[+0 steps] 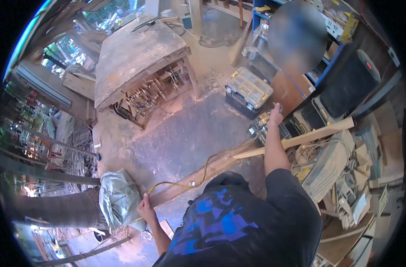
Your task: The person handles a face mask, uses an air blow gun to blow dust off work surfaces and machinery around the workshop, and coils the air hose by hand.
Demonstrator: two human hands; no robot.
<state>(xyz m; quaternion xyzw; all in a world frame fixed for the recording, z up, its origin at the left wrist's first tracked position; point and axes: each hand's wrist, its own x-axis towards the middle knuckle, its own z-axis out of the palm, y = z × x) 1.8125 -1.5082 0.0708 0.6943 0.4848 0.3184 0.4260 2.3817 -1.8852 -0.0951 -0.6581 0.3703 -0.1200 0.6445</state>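
Note:
My left hand (pixel 145 209) is closed around a yellow cord (pixel 180 184), beside a pale green sack (pixel 118 198) at the lower left. From that hand the cord curves to the right across the floor. My right arm is stretched forward, and my right hand (pixel 275 115) is closed at a small item too small to make out. That hand is just beside a clear-lidded organizer case (pixel 249 88) and above an open box of small parts (pixel 261 124).
A wooden workbench (pixel 140 53) with clamps (pixel 147 95) underneath stands at the upper left. A long wooden board (pixel 296 140) lies to the right, near piled wood scraps (pixel 332 164). Blue shelving (pixel 256 22) and a black speaker (pixel 352 84) are at the upper right.

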